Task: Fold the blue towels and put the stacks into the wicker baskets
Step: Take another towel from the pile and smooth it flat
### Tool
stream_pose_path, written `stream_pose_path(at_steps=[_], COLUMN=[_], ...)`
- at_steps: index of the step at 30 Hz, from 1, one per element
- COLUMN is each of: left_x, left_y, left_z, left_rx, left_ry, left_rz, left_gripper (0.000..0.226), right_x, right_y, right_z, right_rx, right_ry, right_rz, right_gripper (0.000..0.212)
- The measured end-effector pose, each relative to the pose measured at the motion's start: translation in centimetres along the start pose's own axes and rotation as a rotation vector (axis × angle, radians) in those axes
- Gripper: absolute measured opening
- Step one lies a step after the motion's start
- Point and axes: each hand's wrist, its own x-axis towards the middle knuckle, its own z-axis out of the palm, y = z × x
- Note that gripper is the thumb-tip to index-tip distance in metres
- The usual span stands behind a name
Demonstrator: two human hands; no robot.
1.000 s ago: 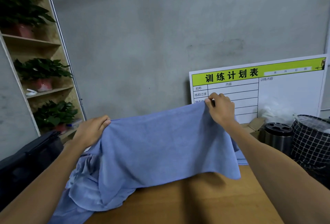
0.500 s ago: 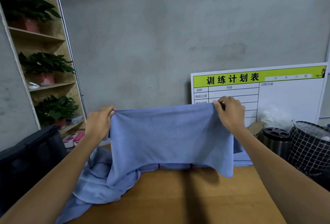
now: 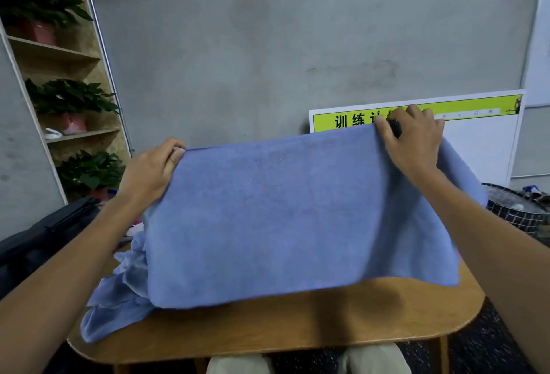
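Note:
A blue towel point(image 3: 291, 215) hangs spread out in the air above the wooden table point(image 3: 297, 332). My left hand point(image 3: 151, 171) pinches its upper left corner and my right hand point(image 3: 413, 141) pinches its upper right corner. The towel's lower edge hangs just above the tabletop. A crumpled heap of more blue towels point(image 3: 119, 293) lies on the table's left side, partly hidden behind the held towel. No wicker basket shows in this view.
A white and green schedule board point(image 3: 482, 135) leans on the grey wall behind. A black grid-patterned container point(image 3: 518, 213) stands at the right. A wooden shelf with potted plants point(image 3: 68, 99) is at the left, a black bag point(image 3: 41, 239) below it.
Both hands have lifted the towel higher and stretched it wider and flatter. The view has tilted down, showing the table's front edge and my knees.

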Motion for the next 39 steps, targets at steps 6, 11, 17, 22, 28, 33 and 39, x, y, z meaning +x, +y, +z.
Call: stream_pose_path(at_steps=[6,11,17,22,28,33,39], left_x=[-4.2,-11.5,-17.9,-17.1,-21.4,-21.2,-20.9], left_y=[-0.9,-1.1,-1.8,2.6,8.0,5.1,-0.6], left_z=[10.8,22.9,31.4,30.1,30.0,29.9,28.1], left_rx=[-0.065,-0.08,0.097,0.023,-0.104,-0.066,-0.276], left_ry=[-0.314,-0.534,-0.572,-0.504,-0.719,-0.924,-0.797], left_rz=[-0.11,-0.145,0.212,-0.019,-0.24,-0.352,-0.441], left_gripper=[0.038,0.025,0.027,0.016,0.051,0.071,0.042], right_x=[-6.4,-17.1,-25.7,-25.3,-27.2,-28.6,-27.9], right_y=[5.7,12.4,17.1,17.1,14.7,14.3,14.2], right_z=[7.4,14.5,17.9,17.9,16.8,15.5,16.2], right_rx=[-0.064,-0.138,-0.241,-0.212,-0.106,-0.075,-0.079], right_ry=[-0.254,-0.535,-0.674,-0.579,-0.893,-0.981,-1.106], right_rz=[-0.03,0.005,-0.056,-0.042,0.003,0.065,0.081], right_gripper=[0.041,0.048,0.05,0.028,0.011,0.03,0.053])
